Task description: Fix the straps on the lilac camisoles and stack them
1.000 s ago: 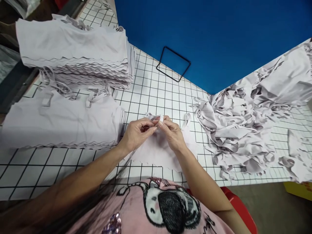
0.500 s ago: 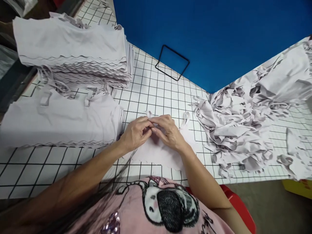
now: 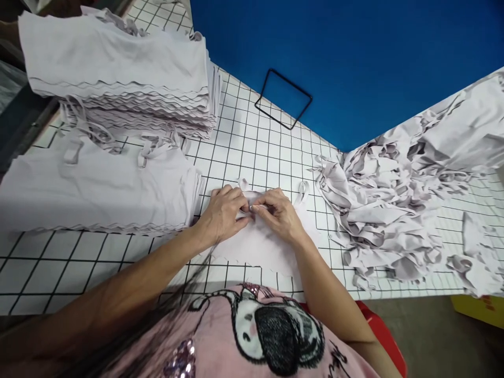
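Note:
A pale pinkish-white garment piece with narrow strap loops lies flat on the table in front of me. My left hand is closed on its upper edge, thumb and fingers pinching the cloth. Beside it, my right hand pinches the same edge, its fingertips a short gap away from the left ones. Something small and pale shows at the right fingertips, too small to name. One strap loop stands up to the right of my right hand, and another pokes up between the hands.
Folded garment pieces lie in two stacks at left, a taller one behind a lower one. A loose heap of similar pieces spreads at right. A black wire frame rests by the blue surface on the grid-patterned table.
My fingertips, touching before, have drawn slightly apart along the garment's upper edge. The view has shifted a little.

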Demonstrator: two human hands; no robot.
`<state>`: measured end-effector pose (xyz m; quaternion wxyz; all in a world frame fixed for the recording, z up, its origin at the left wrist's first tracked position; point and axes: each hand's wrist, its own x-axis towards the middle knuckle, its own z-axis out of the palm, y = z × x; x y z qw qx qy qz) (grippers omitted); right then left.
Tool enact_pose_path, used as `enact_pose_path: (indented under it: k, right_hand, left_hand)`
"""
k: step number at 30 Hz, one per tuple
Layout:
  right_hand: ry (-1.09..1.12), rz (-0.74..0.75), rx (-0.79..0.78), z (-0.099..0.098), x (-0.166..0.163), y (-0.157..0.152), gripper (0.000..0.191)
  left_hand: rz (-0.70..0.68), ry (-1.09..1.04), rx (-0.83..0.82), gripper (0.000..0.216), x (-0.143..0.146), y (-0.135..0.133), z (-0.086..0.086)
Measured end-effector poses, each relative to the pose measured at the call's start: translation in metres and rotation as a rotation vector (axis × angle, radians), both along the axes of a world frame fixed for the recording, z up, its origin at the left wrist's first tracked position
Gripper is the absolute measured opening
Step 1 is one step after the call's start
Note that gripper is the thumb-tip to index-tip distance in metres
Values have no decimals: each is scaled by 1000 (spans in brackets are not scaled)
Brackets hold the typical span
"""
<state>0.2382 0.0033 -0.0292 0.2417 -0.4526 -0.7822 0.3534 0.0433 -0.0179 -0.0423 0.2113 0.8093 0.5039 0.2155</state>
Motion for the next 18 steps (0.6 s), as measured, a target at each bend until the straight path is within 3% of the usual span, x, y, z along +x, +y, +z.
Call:
enact_pose_path:
  k: [18]
  right_hand:
    - [71, -23, 2, -5, 0, -4, 11]
  left_hand:
    - [32, -35, -131, 11, 4, 0, 2]
